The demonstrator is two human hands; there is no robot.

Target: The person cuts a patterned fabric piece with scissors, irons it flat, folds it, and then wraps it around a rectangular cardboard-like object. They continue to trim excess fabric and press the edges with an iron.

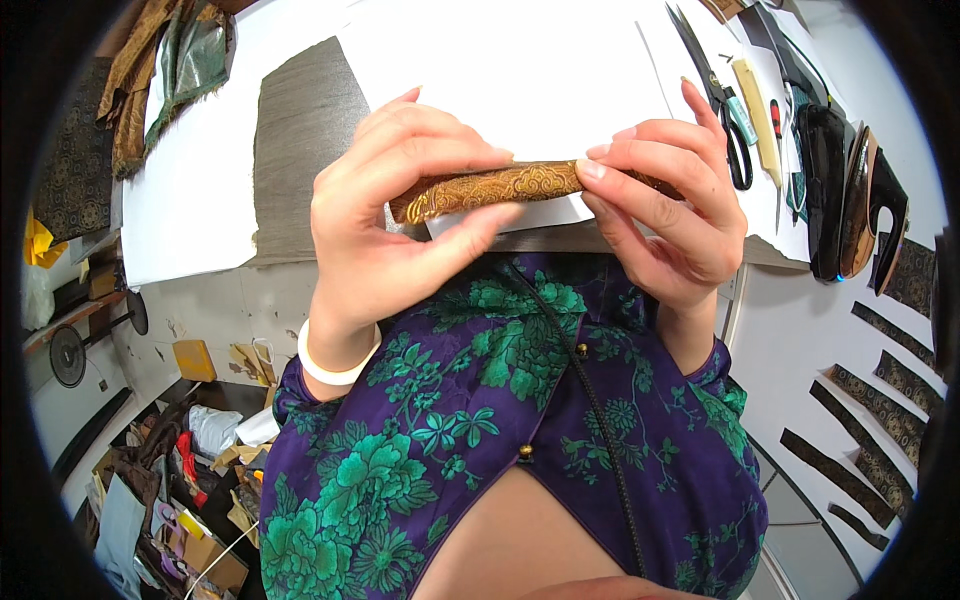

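A long, narrow piece of brown-gold brocade fabric [520,186], folded or rolled, is held level in front of my chest. My left hand [375,205] grips its left part, fingers along the top edge and thumb below. At its right part, my right hand [680,200] pinches it between thumb and fingers. Raised gold swirls cover the side facing me. Part of its right end is hidden behind my right fingers. Behind my left hand, a dark grey-brown sheet of cloth [300,130] lies on the white table [480,60].
Black scissors [715,85], a cream-coloured stick [757,115] and black curved pieces [825,185] lie at the table's right. Dark patterned strips [850,420] lie on a white surface further right. Green and brown fabric [190,70] sits at upper left; cluttered scraps [180,480] fill the lower left.
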